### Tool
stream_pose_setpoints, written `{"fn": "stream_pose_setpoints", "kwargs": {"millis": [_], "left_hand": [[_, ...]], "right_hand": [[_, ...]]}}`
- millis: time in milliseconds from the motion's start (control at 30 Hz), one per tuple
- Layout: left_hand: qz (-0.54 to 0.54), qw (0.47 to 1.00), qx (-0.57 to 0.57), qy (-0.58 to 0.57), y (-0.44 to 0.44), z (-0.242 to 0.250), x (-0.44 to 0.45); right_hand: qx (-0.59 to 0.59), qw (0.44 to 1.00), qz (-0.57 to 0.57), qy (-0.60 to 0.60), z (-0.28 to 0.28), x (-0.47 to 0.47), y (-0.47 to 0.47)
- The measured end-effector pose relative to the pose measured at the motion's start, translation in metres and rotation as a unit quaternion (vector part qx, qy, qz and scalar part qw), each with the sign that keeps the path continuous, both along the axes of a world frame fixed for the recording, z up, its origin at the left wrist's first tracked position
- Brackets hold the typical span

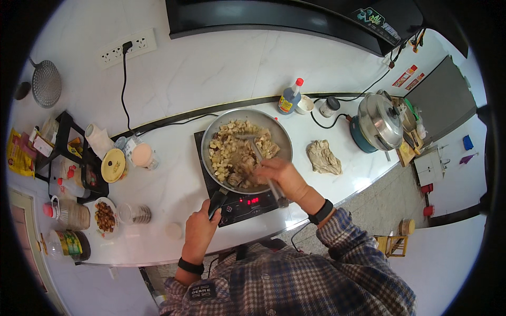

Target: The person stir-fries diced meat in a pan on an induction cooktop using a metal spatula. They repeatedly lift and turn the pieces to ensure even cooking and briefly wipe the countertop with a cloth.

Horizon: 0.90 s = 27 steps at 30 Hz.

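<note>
A metal frying pan (286, 138) stands on a black induction cooktop (253, 207) whose red display is lit. In the pan lie diced pale pieces and larger chunks that look like meat, with some liquid. My left hand (201, 227) is closed around the pan's black handle (217, 200) at the near side. Over the pan's near right rim, my right hand (278, 175) grips a metal spatula (257, 152), its head down among the food; hand and tool are slightly blurred.
Right of the pan lie a crumpled cloth (324, 157) and a lidded steel pot (379, 122). Behind stand a red-capped bottle (290, 96), a small bowl (304, 105) and a jar (329, 107). At left are a plate of browned pieces (105, 218), a plastic jar (134, 213) and a black rack (65, 158).
</note>
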<state>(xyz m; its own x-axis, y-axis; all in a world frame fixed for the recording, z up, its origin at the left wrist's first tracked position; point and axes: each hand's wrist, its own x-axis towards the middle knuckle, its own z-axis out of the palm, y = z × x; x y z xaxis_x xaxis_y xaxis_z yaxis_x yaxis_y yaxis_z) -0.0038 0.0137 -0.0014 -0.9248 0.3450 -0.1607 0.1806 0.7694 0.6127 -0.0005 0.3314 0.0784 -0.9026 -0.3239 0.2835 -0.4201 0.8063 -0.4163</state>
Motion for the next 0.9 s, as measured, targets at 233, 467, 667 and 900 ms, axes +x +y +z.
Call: {"fn": "stream_pose_setpoints", "kwargs": {"millis": [233, 467, 667, 900], "left_hand": [[0.007, 1.0, 0.001, -0.008, 0.002, 0.001, 0.0], [0.007, 1.0, -0.023, 0.0, 0.001, 0.001, 0.001], [-0.013, 0.999, -0.041, 0.01, 0.0, 0.001, 0.002], [-0.017, 1.0, -0.016, -0.007, 0.0, 0.005, 0.003]], "right_hand": [[0.092, 0.989, 0.083, -0.078, 0.053, 0.051, -0.001], [-0.004, 1.0, 0.024, -0.015, 0.123, 0.082, 0.023], [-0.162, 0.965, -0.204, 0.033, 0.086, 0.083, 0.049], [-0.506, 0.749, -0.426, -0.045, 0.009, 0.041, 0.106]]}}
